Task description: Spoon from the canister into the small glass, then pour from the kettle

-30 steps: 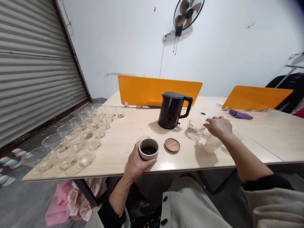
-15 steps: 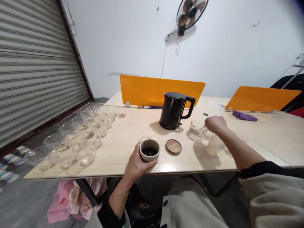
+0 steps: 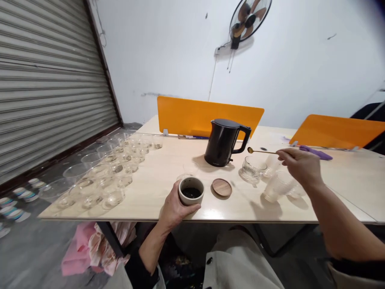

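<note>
Spoon (image 3: 261,151), slim and gold, is pinched at its handle end in your right hand (image 3: 300,165), fingers closed on it, in the air above the ribbed glass (image 3: 252,168). Its long axis runs roughly level along the table's (image 3: 150,188) width, bowl pointing left toward the kettle (image 3: 224,142). Your left hand (image 3: 174,206) wraps the grey cup (image 3: 191,190) close to the near edge; its dark contents may be liquid. Bare tabletop lies between cup and kettle. A wooden lid (image 3: 221,187) sits just right of the cup, and clear glasses (image 3: 111,176) crowd the left end.
</note>
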Demonstrator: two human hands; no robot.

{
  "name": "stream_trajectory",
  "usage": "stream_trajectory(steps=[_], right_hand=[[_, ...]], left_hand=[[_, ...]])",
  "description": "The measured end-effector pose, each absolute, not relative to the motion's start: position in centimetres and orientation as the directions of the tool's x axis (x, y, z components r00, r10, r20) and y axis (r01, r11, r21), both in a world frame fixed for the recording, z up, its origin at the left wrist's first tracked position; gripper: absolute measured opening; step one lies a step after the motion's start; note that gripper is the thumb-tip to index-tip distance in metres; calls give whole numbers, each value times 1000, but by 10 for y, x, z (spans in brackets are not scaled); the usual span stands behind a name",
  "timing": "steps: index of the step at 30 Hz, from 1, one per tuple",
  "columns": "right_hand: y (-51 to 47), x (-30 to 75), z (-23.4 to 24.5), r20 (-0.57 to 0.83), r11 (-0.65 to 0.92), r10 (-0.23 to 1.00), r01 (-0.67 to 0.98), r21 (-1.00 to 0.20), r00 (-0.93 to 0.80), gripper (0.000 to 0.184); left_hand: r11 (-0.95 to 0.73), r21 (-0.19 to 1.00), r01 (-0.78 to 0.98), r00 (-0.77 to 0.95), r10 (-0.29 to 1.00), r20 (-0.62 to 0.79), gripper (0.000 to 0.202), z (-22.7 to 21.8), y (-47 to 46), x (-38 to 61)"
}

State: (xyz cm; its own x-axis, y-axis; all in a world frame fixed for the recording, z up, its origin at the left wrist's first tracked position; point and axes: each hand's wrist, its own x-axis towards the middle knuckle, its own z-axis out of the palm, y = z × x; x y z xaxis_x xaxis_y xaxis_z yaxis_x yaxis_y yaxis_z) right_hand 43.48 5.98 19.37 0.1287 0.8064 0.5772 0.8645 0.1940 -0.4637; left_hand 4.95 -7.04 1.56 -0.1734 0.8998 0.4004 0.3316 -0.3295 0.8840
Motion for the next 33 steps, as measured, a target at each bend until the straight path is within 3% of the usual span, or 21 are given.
stream_trajectory(steps=[1, 3, 9, 11, 17, 24, 28, 33], right_hand=[[49, 426, 191, 577, 281, 804, 765, -579, 141, 25], [25, 405, 187, 599, 418, 790, 602, -680, 128, 22], [-26, 335, 174, 548, 519, 835, 408, -751, -53, 21], [-30, 316, 168, 581, 591, 796, 421, -688, -168, 20], [-32, 274, 144, 641, 831, 538, 472, -294, -547, 20], [-36, 248, 132, 522, 875, 459, 467, -127, -719, 25], [-39, 248, 137, 518, 872, 483, 440, -213, -706, 24], [-35, 254, 144, 508, 775, 628, 416, -475, -589, 20]], left_hand=[[-335, 881, 334, -174, 897, 407, 88, 17, -71, 49], [-353, 876, 329, -171, 890, 423, 89, 19, -73, 49], [-347, 875, 339, -172, 891, 420, 92, 19, -75, 47], [-338, 880, 333, -175, 895, 410, 92, 19, -75, 47], [-308, 895, 321, -178, 909, 377, 91, 18, -75, 47], [-313, 905, 287, -171, 913, 370, 92, 13, -73, 46], [-316, 907, 279, -172, 913, 371, 96, 12, -72, 46], [-304, 899, 315, -174, 913, 369, 96, 14, -73, 46]])
